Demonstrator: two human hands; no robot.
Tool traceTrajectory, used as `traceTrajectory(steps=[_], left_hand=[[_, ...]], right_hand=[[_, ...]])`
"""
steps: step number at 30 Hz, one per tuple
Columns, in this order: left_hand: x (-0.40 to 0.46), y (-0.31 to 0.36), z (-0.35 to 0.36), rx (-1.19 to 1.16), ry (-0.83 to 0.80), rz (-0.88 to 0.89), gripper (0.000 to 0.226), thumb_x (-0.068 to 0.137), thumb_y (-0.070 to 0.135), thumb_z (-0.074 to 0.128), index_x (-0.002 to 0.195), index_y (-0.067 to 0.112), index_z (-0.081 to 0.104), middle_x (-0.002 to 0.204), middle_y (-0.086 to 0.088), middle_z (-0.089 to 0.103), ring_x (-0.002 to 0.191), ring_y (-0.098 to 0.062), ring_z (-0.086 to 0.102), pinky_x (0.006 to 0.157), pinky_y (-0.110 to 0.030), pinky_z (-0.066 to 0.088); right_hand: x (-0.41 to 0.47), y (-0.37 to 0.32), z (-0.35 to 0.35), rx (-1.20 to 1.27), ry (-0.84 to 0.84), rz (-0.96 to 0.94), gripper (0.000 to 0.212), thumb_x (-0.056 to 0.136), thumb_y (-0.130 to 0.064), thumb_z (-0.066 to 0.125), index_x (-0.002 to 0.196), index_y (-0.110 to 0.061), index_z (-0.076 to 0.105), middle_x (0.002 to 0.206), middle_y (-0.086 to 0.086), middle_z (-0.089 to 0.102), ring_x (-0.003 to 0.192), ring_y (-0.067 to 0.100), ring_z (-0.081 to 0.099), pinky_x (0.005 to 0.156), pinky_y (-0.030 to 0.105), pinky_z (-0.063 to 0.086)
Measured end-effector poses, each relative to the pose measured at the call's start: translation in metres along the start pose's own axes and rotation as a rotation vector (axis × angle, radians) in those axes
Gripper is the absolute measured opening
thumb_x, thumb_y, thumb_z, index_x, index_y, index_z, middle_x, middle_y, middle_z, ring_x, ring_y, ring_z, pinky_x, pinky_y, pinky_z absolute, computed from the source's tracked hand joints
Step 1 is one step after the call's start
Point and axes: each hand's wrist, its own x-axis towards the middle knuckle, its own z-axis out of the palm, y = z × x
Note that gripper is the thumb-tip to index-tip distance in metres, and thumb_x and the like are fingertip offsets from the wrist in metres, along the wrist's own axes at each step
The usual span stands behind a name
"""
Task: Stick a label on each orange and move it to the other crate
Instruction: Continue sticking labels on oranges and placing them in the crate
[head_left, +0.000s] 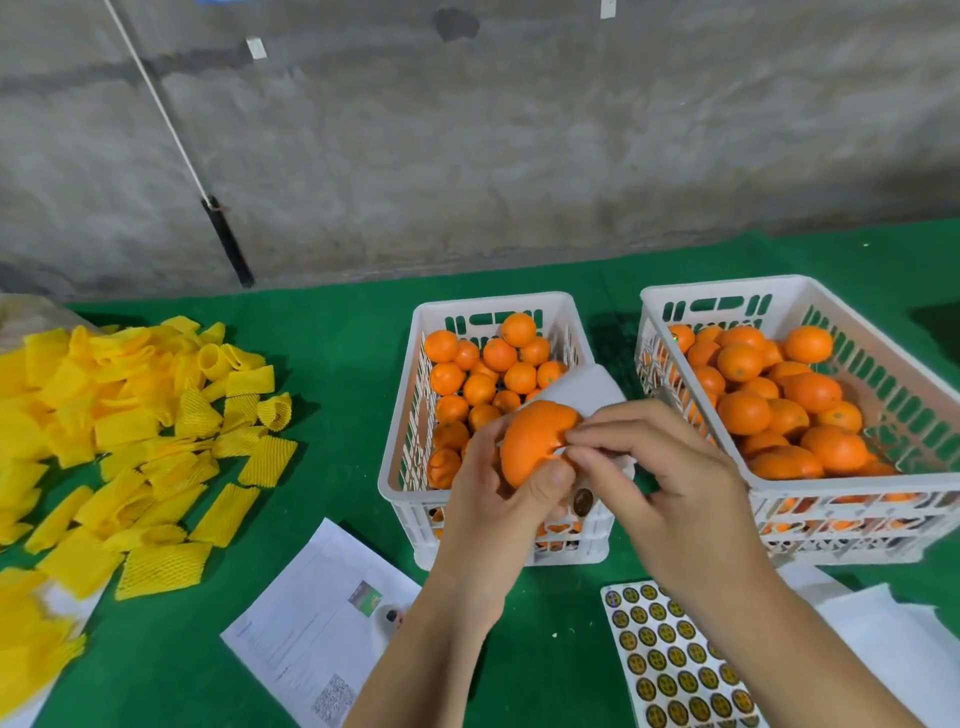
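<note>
The left hand (488, 483) cups upward, thumb across the front. The right hand (660, 467) meets it, fingers (587, 434) pinched together.

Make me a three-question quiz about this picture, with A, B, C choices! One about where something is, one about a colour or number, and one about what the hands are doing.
1. Where is the sticker sheet?
A. On the green cloth, in front of the crates
B. Inside a crate
C. On the yellow pile

2. How many white crates are there?
A. One
B. Two
C. Four

3. What is the left hand doing?
A. Resting flat
B. Holding an orange
C. Lifting a crate

Answers:
1 A, it lies on the cloth under the right hand.
2 B, the left crate and the right crate sit side by side.
3 B, its fingers wrap the orange while the right hand's fingertips touch it.
</note>
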Motion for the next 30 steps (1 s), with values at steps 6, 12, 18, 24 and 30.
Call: traceTrajectory(steps=[6, 12, 18, 24, 30], left_hand=[[-0.003, -0.004, 0.002, -0.010, -0.049, -0.100, 0.097, 0.065, 0.090, 0.074, 0.142, 0.033, 0.059, 0.128, -0.005, 0.073, 0.109, -0.036, 0.072, 0.079, -0.049, 0.061], [-0.010, 0.000, 0.012, -0.325, -0.169, -0.232, 0.065, 0.101, 0.067, 0.047, 0.151, 0.026, 0.052, 0.145, -0.009, 0.065, 0.135, -0.030, 0.062, 0.112, -0.058, 0.047], [-0.019, 0.007, 0.019, -0.291, -0.155, -0.239, 0.064, 0.101, 0.069, 0.042, 0.152, 0.031, 0.049, 0.144, -0.009, 0.066, 0.131, -0.033, 0.065, 0.108, -0.067, 0.048], [-0.024, 0.005, 0.013, -0.322, -0.158, -0.208, 0.059, 0.101, 0.064, 0.050, 0.149, 0.031, 0.054, 0.143, -0.010, 0.066, 0.132, -0.031, 0.064, 0.107, -0.063, 0.050], [-0.021, 0.004, 0.018, -0.324, -0.166, -0.225, 0.061, 0.097, 0.067, 0.055, 0.147, 0.033, 0.057, 0.142, -0.008, 0.067, 0.132, -0.029, 0.064, 0.109, -0.063, 0.050]], right_hand=[[-0.017, 0.009, 0.005, -0.117, -0.030, -0.075, 0.023, 0.098, -0.024, 0.068, 0.108, -0.006, 0.079, 0.111, 0.003, 0.063, 0.105, 0.019, 0.064, 0.084, 0.034, 0.054], [-0.030, 0.008, 0.000, -0.127, -0.217, 0.006, 0.046, 0.099, -0.044, 0.062, 0.138, -0.020, 0.067, 0.137, -0.001, 0.053, 0.119, 0.021, 0.057, 0.098, 0.030, 0.049], [-0.009, -0.010, 0.016, 0.184, -0.076, 0.366, 0.047, 0.090, -0.060, 0.061, 0.132, -0.039, 0.062, 0.118, -0.018, 0.047, 0.119, 0.005, 0.054, 0.097, 0.023, 0.049], [0.003, -0.006, 0.015, 0.348, -0.131, 0.425, 0.023, 0.100, -0.048, 0.058, 0.109, -0.033, 0.074, 0.109, -0.003, 0.060, 0.109, 0.011, 0.064, 0.092, 0.028, 0.053], [0.002, -0.008, 0.014, 0.280, -0.074, 0.407, 0.032, 0.089, -0.058, 0.064, 0.106, -0.032, 0.073, 0.108, -0.004, 0.060, 0.106, 0.007, 0.063, 0.083, 0.015, 0.051]])
